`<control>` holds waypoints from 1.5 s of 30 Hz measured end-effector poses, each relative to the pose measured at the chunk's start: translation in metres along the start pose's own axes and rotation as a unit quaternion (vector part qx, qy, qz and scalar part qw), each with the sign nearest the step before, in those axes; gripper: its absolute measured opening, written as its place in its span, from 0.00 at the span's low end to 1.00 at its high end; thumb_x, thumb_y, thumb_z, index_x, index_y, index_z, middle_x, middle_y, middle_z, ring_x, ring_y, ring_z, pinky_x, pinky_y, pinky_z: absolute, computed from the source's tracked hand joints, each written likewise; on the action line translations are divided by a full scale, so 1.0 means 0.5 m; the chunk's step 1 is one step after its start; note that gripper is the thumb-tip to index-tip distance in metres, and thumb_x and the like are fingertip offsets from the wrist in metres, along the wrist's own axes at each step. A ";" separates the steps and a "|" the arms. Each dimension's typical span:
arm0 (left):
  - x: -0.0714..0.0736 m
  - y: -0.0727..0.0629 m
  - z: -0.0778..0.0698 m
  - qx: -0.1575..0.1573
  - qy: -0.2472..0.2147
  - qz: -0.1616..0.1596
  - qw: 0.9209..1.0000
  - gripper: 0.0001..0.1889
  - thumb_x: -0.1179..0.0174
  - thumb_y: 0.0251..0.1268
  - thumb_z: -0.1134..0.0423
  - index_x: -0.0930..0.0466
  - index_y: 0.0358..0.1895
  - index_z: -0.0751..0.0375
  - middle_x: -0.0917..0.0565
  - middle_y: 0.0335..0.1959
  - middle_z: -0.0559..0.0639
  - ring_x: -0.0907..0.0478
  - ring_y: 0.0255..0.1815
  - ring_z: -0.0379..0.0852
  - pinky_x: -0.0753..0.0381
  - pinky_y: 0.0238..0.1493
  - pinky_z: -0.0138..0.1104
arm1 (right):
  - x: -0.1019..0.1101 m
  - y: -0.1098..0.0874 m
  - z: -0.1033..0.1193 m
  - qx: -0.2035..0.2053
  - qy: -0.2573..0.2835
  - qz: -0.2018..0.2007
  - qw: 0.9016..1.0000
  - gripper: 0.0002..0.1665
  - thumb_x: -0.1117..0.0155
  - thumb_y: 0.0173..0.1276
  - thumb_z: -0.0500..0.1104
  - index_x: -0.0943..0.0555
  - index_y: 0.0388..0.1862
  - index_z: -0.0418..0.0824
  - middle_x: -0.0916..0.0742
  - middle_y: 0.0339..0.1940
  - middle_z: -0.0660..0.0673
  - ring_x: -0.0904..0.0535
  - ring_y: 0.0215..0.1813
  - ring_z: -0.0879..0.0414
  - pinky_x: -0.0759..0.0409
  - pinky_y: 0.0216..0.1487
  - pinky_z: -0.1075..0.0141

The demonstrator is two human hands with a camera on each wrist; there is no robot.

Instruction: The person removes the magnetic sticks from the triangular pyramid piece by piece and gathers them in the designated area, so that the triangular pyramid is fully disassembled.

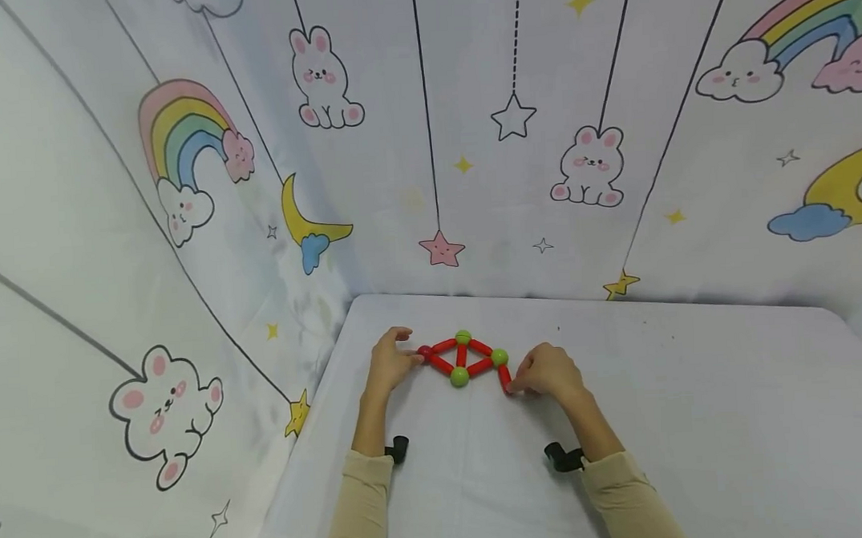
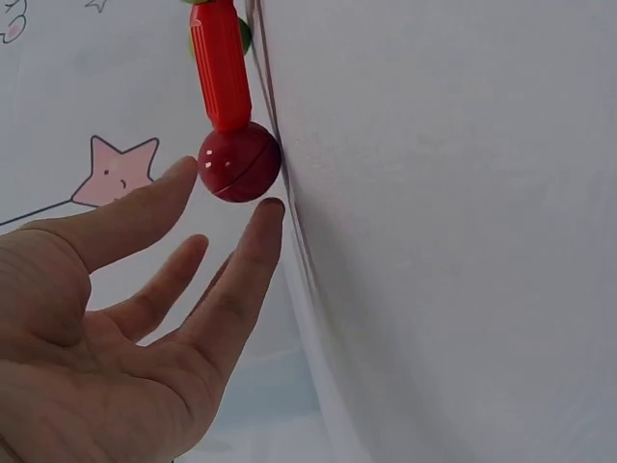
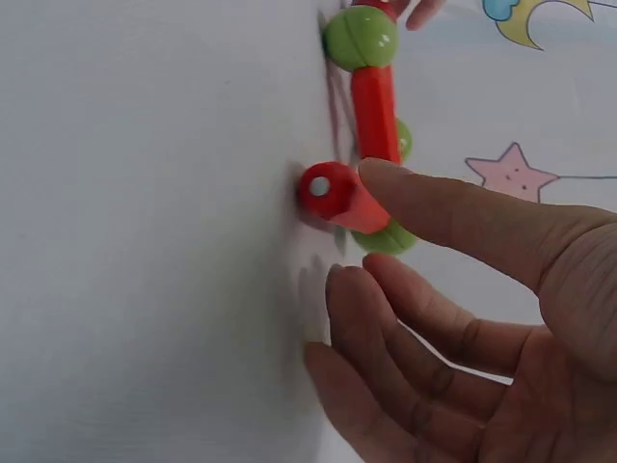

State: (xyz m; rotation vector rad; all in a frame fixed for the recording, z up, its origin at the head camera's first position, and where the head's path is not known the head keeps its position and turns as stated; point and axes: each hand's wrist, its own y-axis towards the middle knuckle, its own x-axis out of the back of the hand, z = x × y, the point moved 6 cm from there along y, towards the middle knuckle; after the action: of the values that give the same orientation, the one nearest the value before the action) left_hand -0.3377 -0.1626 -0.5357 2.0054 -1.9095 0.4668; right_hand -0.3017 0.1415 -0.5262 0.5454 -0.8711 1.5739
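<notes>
On the white table lies a flat figure of magnetic building rods and balls. Red rods (image 1: 481, 366) join a red ball (image 1: 425, 352) and several green balls (image 1: 460, 376) into two adjoining triangles. One more red rod (image 1: 504, 376) sticks out from the right green ball (image 1: 499, 357) toward the person. My left hand (image 1: 389, 363) is at the red ball, thumb and a fingertip on either side of it, the fingers spread. My right hand (image 1: 551, 370) is beside the rod's free end; its thumb (image 3: 405, 193) is right at the rod, while the other fingers stand loosely bent below it.
The white table (image 1: 696, 394) reaches far to the right. A white cloth backdrop (image 1: 471, 195) with printed rabbits, stars and rainbows rises behind and to the left. A black wrist camera (image 1: 399, 449) sits by the left cuff, another black camera (image 1: 560, 457) by the right.
</notes>
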 end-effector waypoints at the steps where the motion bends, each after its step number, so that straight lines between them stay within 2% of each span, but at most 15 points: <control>1: -0.001 -0.001 -0.001 0.004 -0.005 0.007 1.000 0.30 0.27 0.60 0.75 0.24 0.67 0.67 0.22 0.66 0.67 0.13 0.53 0.56 0.12 0.49 0.42 | 0.004 -0.001 0.004 0.003 0.000 -0.008 1.000 0.15 0.15 0.53 0.48 0.14 0.28 0.43 0.14 0.23 0.49 0.20 0.28 0.53 0.25 0.27 0.63; 4: -0.005 -0.003 -0.004 0.012 -0.018 0.020 1.000 0.30 0.28 0.62 0.74 0.25 0.68 0.68 0.24 0.67 0.67 0.13 0.53 0.56 0.12 0.46 0.41 | 0.013 -0.003 0.028 0.024 0.010 -0.031 0.999 0.14 0.16 0.54 0.48 0.13 0.32 0.43 0.13 0.26 0.49 0.20 0.31 0.52 0.25 0.29 0.62; 9: -0.012 0.001 -0.004 0.028 -0.033 0.030 0.999 0.29 0.30 0.64 0.74 0.27 0.69 0.68 0.26 0.68 0.68 0.14 0.51 0.54 0.11 0.45 0.41 | 0.013 0.001 0.095 0.082 0.029 -0.058 0.995 0.13 0.19 0.59 0.44 0.11 0.39 0.39 0.13 0.30 0.48 0.19 0.34 0.52 0.22 0.32 0.61; 17: -0.022 0.011 -0.003 0.045 -0.077 0.048 0.995 0.27 0.37 0.69 0.77 0.29 0.71 0.70 0.27 0.69 0.70 0.15 0.50 0.60 0.11 0.47 0.45 | -0.027 0.036 0.165 0.144 0.061 -0.069 0.985 0.12 0.21 0.62 0.42 0.12 0.42 0.39 0.12 0.33 0.48 0.17 0.37 0.54 0.19 0.36 0.62; 21: -0.023 0.015 0.002 0.053 -0.087 0.045 0.994 0.28 0.37 0.67 0.79 0.29 0.70 0.70 0.27 0.68 0.70 0.14 0.48 0.62 0.11 0.44 0.44 | -0.050 0.049 0.182 0.163 0.083 -0.070 0.981 0.14 0.21 0.62 0.40 0.12 0.44 0.36 0.11 0.35 0.47 0.16 0.38 0.53 0.17 0.36 0.61; 26: -0.031 0.014 0.001 0.061 -0.098 0.051 0.992 0.29 0.35 0.65 0.80 0.29 0.70 0.70 0.27 0.68 0.70 0.15 0.49 0.58 0.11 0.44 0.44 | -0.074 0.056 0.201 0.160 0.090 -0.076 0.980 0.13 0.22 0.63 0.38 0.12 0.45 0.37 0.11 0.36 0.47 0.16 0.38 0.53 0.15 0.38 0.61; 34: -0.038 0.013 -0.012 0.049 -0.094 0.049 0.993 0.29 0.34 0.61 0.81 0.28 0.67 0.73 0.26 0.65 0.71 0.15 0.49 0.58 0.10 0.44 0.44 | -0.099 0.065 0.225 0.185 0.105 -0.097 0.972 0.19 0.22 0.63 0.36 0.13 0.52 0.36 0.10 0.48 0.41 0.11 0.46 0.49 0.12 0.44 0.56; 39: -0.047 0.012 -0.011 0.051 -0.089 0.057 0.993 0.29 0.33 0.62 0.80 0.28 0.67 0.73 0.25 0.65 0.71 0.14 0.46 0.58 0.10 0.44 0.44 | -0.106 0.064 0.228 0.196 0.093 -0.113 0.970 0.20 0.21 0.61 0.36 0.13 0.52 0.37 0.09 0.48 0.40 0.12 0.50 0.45 0.15 0.53 0.49; 45: -0.047 0.008 -0.014 0.049 -0.081 0.056 0.994 0.28 0.33 0.62 0.80 0.28 0.66 0.73 0.24 0.63 0.72 0.15 0.48 0.60 0.10 0.43 0.45 | -0.125 0.068 0.231 0.206 0.067 -0.099 0.971 0.22 0.22 0.62 0.35 0.15 0.56 0.37 0.10 0.52 0.39 0.14 0.56 0.45 0.18 0.61 0.50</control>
State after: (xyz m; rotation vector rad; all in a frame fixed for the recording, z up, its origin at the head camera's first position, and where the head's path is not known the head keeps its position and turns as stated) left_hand -0.3430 -0.1388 -0.5401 2.0609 -2.1453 0.4461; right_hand -0.3370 0.0113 -0.5108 0.7843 -0.3721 1.5899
